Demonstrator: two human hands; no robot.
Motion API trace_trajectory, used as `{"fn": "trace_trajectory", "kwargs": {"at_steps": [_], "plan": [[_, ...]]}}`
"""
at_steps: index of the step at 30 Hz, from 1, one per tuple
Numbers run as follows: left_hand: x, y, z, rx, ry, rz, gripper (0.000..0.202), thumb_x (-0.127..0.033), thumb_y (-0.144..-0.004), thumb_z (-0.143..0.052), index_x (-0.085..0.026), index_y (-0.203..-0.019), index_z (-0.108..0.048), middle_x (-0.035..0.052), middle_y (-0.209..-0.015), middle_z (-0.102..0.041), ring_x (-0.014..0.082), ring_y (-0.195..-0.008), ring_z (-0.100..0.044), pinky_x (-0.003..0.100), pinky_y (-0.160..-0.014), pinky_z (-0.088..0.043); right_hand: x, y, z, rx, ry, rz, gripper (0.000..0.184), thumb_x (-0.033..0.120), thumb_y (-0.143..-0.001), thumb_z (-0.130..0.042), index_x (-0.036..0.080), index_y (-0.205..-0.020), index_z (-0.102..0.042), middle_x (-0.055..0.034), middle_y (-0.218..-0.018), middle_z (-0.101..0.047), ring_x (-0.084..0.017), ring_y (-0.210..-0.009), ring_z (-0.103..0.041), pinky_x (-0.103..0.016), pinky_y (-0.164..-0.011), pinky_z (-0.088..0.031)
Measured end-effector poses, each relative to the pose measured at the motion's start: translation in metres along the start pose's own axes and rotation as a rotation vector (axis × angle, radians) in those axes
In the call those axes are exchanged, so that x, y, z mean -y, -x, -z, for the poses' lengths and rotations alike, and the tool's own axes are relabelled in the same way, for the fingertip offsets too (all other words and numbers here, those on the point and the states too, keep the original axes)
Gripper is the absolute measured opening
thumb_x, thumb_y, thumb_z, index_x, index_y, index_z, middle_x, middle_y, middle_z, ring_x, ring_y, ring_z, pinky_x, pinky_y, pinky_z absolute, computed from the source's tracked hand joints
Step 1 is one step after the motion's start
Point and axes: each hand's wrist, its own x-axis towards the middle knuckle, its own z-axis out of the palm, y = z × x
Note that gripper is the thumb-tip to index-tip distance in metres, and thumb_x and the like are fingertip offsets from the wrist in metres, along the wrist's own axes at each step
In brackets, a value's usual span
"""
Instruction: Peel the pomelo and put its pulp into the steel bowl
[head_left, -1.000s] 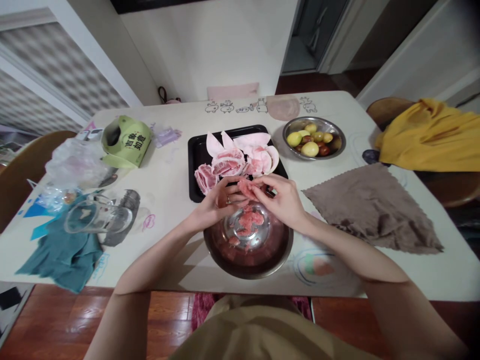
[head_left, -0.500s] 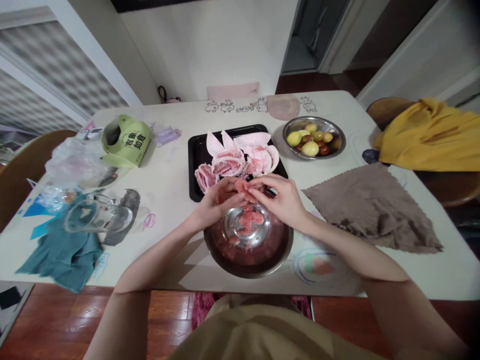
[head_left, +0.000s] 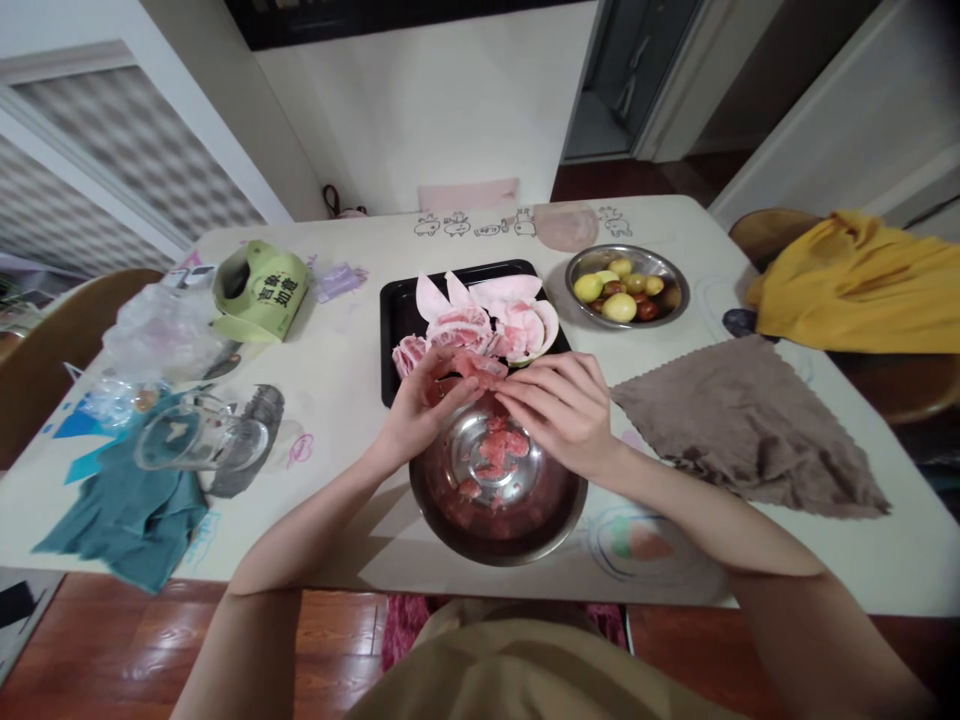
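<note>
Over the far rim of a large steel bowl (head_left: 435,520), both my hands pinch one piece of red pomelo flesh (head_left: 484,368). My left hand (head_left: 420,408) grips its left side between thumb and fingers. On the right, my right hand (head_left: 570,412) has its fingertips together at the piece's other end. Loose pomelo pulp (head_left: 501,450) lies in the bowl below. Just beyond my hands, a black tray (head_left: 388,345) bears pink-white peel (head_left: 510,290) and pomelo segments (head_left: 459,328) in their membranes.
Beyond the tray's right side stands a steel bowl of small fruit (head_left: 619,306). To the right lies a brown cloth (head_left: 750,420). At left are a clear glass pitcher (head_left: 206,435) on its side, a teal cloth (head_left: 142,520), a green carton (head_left: 262,295) and a plastic bag (head_left: 161,330).
My right hand has turned, its back now more toward me and its fingers stretched over the pomelo piece. My left hand still holds the piece. The view has tilted slightly upward.
</note>
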Motion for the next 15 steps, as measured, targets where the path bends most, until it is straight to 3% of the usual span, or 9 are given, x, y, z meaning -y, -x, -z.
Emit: {"fn": "trace_trajectory", "kwargs": {"at_steps": [9, 15], "plan": [[0.002, 0.004, -0.002, -0.001, 0.023, 0.023, 0.038, -0.036, -0.089, -0.079, -0.021, -0.117, -0.058, 0.0041, -0.111, -0.069, 0.0185, -0.105, -0.072, 0.038, -0.097, -0.065, -0.006, 0.01, -0.003, 0.081, 0.02, -0.072, 0.017, 0.024, -0.096, -0.069, 0.035, -0.106, -0.077, 0.0041, -0.095, -0.081, -0.021, -0.09, -0.07, -0.045, -0.085, -0.042], [-0.001, 0.006, -0.006, -0.024, 0.056, 0.05, 0.039, -0.039, -0.089, -0.079, -0.021, -0.117, -0.058, 0.0049, -0.116, -0.068, 0.0193, -0.107, -0.072, 0.04, -0.098, -0.065, -0.01, 0.012, -0.006, 0.074, 0.011, -0.114, 0.009, 0.03, -0.097, -0.07, 0.034, -0.099, -0.078, 0.0038, -0.089, -0.081, -0.02, -0.083, -0.072, -0.043, -0.083, -0.043]]}}
